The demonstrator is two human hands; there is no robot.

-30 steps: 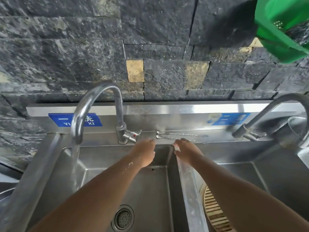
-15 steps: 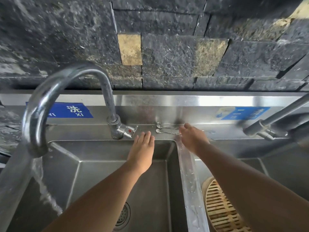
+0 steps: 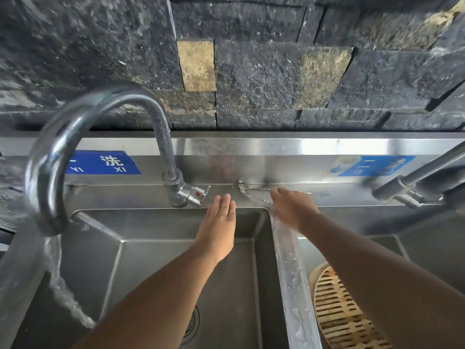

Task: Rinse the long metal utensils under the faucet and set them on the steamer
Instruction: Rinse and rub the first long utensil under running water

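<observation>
- The left hand (image 3: 218, 230) hovers flat over the back edge of the left sink basin (image 3: 156, 260), fingers together and stretched out, holding nothing.
- The right hand (image 3: 293, 210) reaches onto the steel ledge behind the sinks, palm down over the long metal utensils (image 3: 254, 189); whether its fingers have closed on them I cannot tell, as that part is blurred.
- The utensils lie on the ledge, just right of the faucet (image 3: 83, 137) base.
- Water runs from the faucet spout into the left basin.
- The bamboo steamer (image 3: 337, 313) sits in the right basin, below the right forearm.
</observation>
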